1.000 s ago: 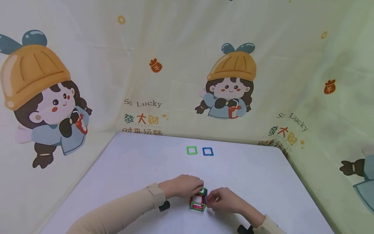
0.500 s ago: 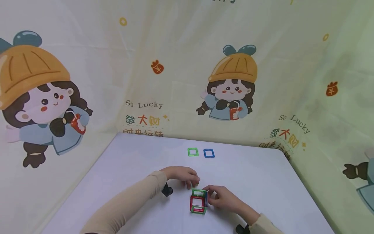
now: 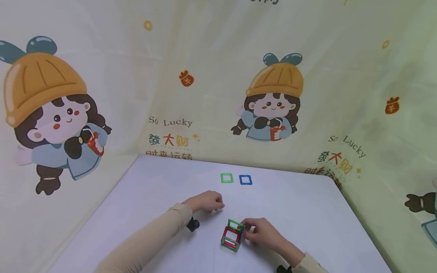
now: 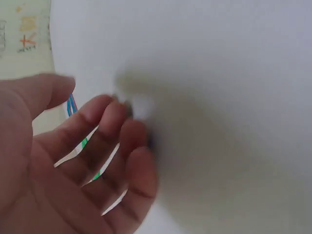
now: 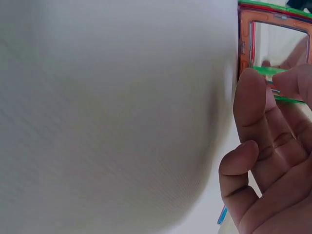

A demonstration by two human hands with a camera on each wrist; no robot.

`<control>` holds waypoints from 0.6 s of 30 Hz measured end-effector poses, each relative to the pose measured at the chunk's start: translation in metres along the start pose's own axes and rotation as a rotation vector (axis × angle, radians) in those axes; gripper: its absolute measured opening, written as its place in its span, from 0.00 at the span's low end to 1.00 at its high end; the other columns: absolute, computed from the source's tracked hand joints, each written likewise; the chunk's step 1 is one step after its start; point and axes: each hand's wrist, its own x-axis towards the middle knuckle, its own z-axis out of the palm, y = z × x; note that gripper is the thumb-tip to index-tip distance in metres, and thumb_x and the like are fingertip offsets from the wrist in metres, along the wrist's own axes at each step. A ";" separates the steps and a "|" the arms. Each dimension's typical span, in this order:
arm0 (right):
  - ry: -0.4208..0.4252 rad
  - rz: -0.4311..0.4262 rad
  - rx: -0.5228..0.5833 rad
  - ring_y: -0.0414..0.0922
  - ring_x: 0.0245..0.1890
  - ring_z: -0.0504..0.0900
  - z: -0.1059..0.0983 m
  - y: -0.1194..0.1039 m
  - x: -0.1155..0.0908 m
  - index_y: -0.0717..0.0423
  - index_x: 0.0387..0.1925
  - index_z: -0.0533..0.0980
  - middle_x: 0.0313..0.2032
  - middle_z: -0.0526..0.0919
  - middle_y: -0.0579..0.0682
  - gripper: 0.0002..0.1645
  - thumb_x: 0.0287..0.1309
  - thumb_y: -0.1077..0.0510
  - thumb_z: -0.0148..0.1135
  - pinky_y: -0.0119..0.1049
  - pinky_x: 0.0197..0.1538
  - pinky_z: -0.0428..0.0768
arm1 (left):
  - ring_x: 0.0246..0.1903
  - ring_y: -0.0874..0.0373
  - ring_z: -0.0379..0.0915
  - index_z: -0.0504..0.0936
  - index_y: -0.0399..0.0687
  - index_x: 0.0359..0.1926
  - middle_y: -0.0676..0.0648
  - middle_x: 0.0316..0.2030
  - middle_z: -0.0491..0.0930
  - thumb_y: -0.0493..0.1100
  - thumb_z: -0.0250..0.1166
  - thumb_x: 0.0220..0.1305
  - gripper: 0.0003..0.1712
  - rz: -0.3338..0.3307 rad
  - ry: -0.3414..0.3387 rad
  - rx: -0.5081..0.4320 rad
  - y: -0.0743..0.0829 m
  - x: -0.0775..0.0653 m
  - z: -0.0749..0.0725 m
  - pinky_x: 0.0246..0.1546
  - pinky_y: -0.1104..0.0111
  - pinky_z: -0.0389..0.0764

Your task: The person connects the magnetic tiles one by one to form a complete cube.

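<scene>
Backdrop, far left: a pale curtain (image 3: 119,94) with a cartoon figure in an orange hat; a smaller one is printed nearer the middle.
Table: a white top (image 3: 136,197) that carries all the squares.
Left sleeve: beige (image 3: 146,235), reaching in from the near edge, a black wrist camera (image 3: 193,224) sticking out under the cuff.
Left hand: (image 3: 206,201) above the tabletop, well apart from the box; fingers bent loosely, gap between thumb and fingertips, nothing held. Slivers of blue and green show past this hand in the left wrist view; which pieces they are, I can't tell.
Green square: a hollow frame (image 3: 227,182) lying flat towards the back of the table.
Box: little frame box (image 3: 230,240) on the table between the hands, on the near side, set at a slant; a red square inside, green pieces at its near and far ends, blue on its right side.
Blue square: another hollow frame (image 3: 246,184), flat, just beside the green one.
Right hand: (image 3: 264,232) at the box's right side, thumb and finger nearly closed, pinching its edge.
Right sleeve: beige cuff (image 3: 310,262), a second black camera (image 3: 283,269) beside it, partly cut off.
</scene>
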 end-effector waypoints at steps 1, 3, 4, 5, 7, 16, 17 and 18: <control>0.002 0.004 0.006 0.33 0.16 0.74 0.000 0.000 -0.001 0.49 0.48 0.84 0.31 0.83 0.38 0.11 0.63 0.60 0.66 0.30 0.22 0.74 | 0.26 0.61 0.72 0.82 0.51 0.37 0.53 0.28 0.79 0.48 0.62 0.73 0.09 0.000 0.030 0.011 -0.001 0.006 -0.002 0.29 0.68 0.73; 0.003 0.020 0.018 0.33 0.16 0.75 0.001 -0.001 -0.003 0.49 0.46 0.83 0.30 0.83 0.37 0.10 0.63 0.59 0.67 0.29 0.22 0.74 | 0.26 0.61 0.72 0.82 0.50 0.37 0.53 0.28 0.79 0.47 0.62 0.73 0.08 0.000 0.090 0.033 -0.002 0.017 -0.006 0.29 0.68 0.72; 0.002 0.027 0.025 0.34 0.16 0.75 0.003 -0.001 -0.004 0.49 0.46 0.83 0.29 0.82 0.37 0.10 0.62 0.59 0.67 0.29 0.22 0.74 | 0.26 0.60 0.71 0.82 0.50 0.37 0.53 0.28 0.79 0.46 0.62 0.72 0.08 -0.007 0.113 0.039 -0.003 0.023 -0.007 0.30 0.67 0.72; 0.001 0.031 0.026 0.33 0.16 0.75 0.004 -0.001 -0.005 0.49 0.45 0.83 0.29 0.82 0.37 0.10 0.62 0.59 0.68 0.29 0.22 0.74 | 0.27 0.60 0.71 0.82 0.49 0.37 0.53 0.28 0.79 0.46 0.61 0.72 0.07 -0.016 0.135 0.043 -0.004 0.028 -0.007 0.30 0.67 0.73; 0.002 0.031 0.025 0.33 0.16 0.75 0.006 -0.001 -0.007 0.49 0.44 0.83 0.27 0.82 0.36 0.09 0.62 0.59 0.68 0.29 0.22 0.73 | 0.28 0.59 0.72 0.82 0.48 0.38 0.52 0.30 0.80 0.44 0.61 0.72 0.06 -0.031 0.172 0.053 -0.006 0.038 -0.008 0.32 0.66 0.74; 0.039 0.030 0.016 0.33 0.17 0.78 0.005 -0.005 -0.014 0.50 0.42 0.84 0.24 0.83 0.36 0.07 0.61 0.59 0.70 0.28 0.24 0.74 | 0.57 0.46 0.79 0.77 0.44 0.64 0.40 0.55 0.82 0.40 0.61 0.72 0.21 -0.092 0.288 0.119 -0.007 0.072 -0.004 0.61 0.54 0.77; 0.039 0.035 0.021 0.34 0.17 0.79 0.005 -0.005 -0.015 0.50 0.41 0.85 0.24 0.84 0.37 0.07 0.61 0.59 0.70 0.28 0.24 0.74 | 0.59 0.46 0.78 0.76 0.45 0.66 0.39 0.56 0.81 0.40 0.60 0.73 0.23 -0.096 0.290 0.127 -0.007 0.074 -0.003 0.62 0.54 0.76; 0.038 0.039 0.030 0.34 0.18 0.79 0.004 -0.006 -0.016 0.50 0.41 0.85 0.23 0.84 0.38 0.07 0.60 0.60 0.70 0.28 0.25 0.74 | 0.60 0.45 0.77 0.77 0.45 0.66 0.39 0.57 0.81 0.39 0.61 0.72 0.23 -0.098 0.295 0.131 -0.007 0.075 -0.002 0.63 0.54 0.76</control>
